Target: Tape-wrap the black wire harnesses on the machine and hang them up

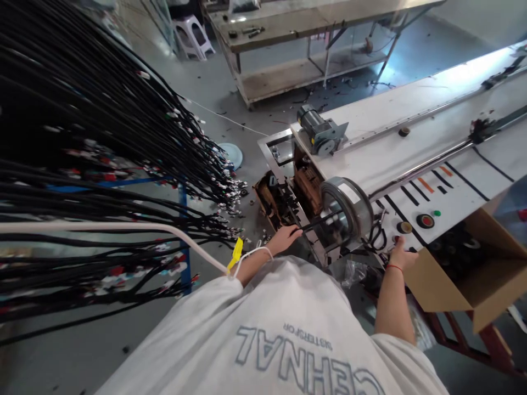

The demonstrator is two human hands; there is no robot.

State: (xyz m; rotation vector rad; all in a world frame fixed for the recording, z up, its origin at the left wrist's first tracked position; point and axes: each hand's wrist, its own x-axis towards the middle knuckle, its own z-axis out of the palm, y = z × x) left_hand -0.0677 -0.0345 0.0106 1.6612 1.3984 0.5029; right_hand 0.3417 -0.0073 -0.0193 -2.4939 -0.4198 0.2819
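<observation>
My left hand (288, 237) is closed around the end of a black cable (321, 221). From there the cable runs right, into the round opening of a metal ring-shaped winding head (348, 211) at the bench's near end. My right hand (401, 257) rests at the front edge of the white bench, with fingers apart and one fingertip on or beside a small reddish button (396, 240). Just beyond it lie a roll of tape (404, 227) and scissors with black handles (377, 233). A large red-and-black button (425, 220) sits farther right.
Many black cables with connectors (197, 148) hang from a blue rack (184, 230) on my left. A motor (315, 123) is mounted on the long white bench (370, 131). A cardboard box (489, 269) with dark rolls stands at right. Another table (288, 33) is behind.
</observation>
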